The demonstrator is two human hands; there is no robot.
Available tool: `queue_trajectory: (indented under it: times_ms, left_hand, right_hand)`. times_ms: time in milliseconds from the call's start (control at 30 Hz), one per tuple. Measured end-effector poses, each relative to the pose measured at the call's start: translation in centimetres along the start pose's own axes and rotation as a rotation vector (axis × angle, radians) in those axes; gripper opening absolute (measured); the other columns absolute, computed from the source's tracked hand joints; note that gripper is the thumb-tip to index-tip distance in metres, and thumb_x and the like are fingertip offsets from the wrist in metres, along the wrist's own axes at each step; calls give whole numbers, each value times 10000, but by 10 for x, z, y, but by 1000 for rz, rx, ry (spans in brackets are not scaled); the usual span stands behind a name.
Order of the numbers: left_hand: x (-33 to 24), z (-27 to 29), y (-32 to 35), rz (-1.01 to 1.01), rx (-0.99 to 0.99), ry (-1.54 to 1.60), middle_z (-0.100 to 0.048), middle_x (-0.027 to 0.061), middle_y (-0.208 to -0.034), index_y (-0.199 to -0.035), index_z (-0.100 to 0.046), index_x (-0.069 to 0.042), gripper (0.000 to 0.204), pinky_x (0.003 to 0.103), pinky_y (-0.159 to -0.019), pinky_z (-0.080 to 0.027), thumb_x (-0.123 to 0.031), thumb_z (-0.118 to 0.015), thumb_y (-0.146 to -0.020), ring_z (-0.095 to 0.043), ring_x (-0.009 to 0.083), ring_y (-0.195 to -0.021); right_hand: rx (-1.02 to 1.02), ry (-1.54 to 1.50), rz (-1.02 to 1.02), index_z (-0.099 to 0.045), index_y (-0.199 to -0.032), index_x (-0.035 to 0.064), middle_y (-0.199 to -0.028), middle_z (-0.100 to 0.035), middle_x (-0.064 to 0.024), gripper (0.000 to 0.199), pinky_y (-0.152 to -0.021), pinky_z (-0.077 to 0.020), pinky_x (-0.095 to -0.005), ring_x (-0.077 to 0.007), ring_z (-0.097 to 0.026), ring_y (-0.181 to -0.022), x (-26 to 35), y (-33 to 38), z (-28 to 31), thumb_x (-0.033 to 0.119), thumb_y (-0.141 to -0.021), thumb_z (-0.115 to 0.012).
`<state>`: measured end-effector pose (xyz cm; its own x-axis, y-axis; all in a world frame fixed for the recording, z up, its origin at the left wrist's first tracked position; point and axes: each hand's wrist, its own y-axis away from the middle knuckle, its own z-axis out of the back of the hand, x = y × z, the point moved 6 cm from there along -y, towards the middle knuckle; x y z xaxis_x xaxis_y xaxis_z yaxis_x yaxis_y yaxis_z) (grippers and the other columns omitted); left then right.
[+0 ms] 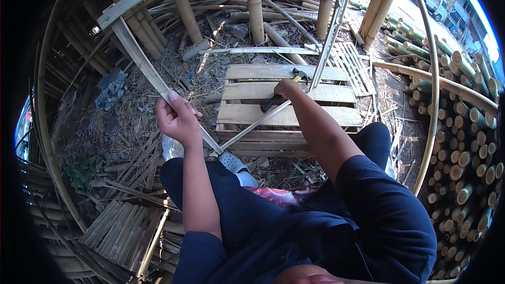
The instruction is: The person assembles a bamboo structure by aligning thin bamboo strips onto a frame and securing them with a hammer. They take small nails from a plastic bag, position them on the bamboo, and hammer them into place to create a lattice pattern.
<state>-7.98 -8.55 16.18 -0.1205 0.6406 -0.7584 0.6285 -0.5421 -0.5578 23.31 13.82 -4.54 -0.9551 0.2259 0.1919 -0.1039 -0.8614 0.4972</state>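
My left hand [180, 118] is closed on one side of a wooden frame [141, 55] made of thin, pale slats. The thumb lies along the slat. One corner of this frame points down near my shoe, while the far side rises toward the upper left. My right hand [288, 89] grips a hammer [270, 103] with a black handle and some yellow near its head. Under that hand stands a low wooden slatted crate [239, 91]. A lower slat of the frame runs across the crate's near edge, close beneath my right wrist.
Stacked cut bamboo poles [463, 147] fill the right side. Upright bamboo posts [254, 8] stand at the back. Wood scraps and dry litter cover the ground. A bundle of split strips [123, 231] lies at lower left. A grey clog [231, 162] is on my foot.
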Motion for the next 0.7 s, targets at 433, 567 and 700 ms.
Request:
queue_trajectory:
  times_ms: [433, 567, 700]
  left_hand:
    - [13, -2, -2, 48, 2, 48, -579, 28, -718, -1080, -604, 6, 206, 226, -402, -464, -196, -595, -1038, -501, 52, -498]
    - [20, 7, -5, 49, -12, 26, -579, 25, -725, -1087, -606, 4, 218, 225, -401, -461, -209, -595, -1039, -492, 48, -496]
    - [19, 2, -4, 77, -30, 29, -572, 19, -716, -1086, -610, 1, 224, 223, -401, -455, -218, -596, -1040, -485, 47, -493]
  right_hand:
    - [18, -1439, 483, -682, -872, 36, -676, -627, -60, 283, -491, -444, -312, -147, -568, -533, 1, 42, 47, 314, -908, -714]
    - [290, -1316, 825, -613, -1018, -15, -922, -715, -150, 318, -602, -539, -305, -177, -655, -711, 9, 122, 27, 301, -1029, -579]
    - [496, -1140, 836, -554, -1095, 25, -824, -637, -82, 321, -529, -454, -262, -144, -599, -660, -6, 177, 4, 341, -1040, -566]
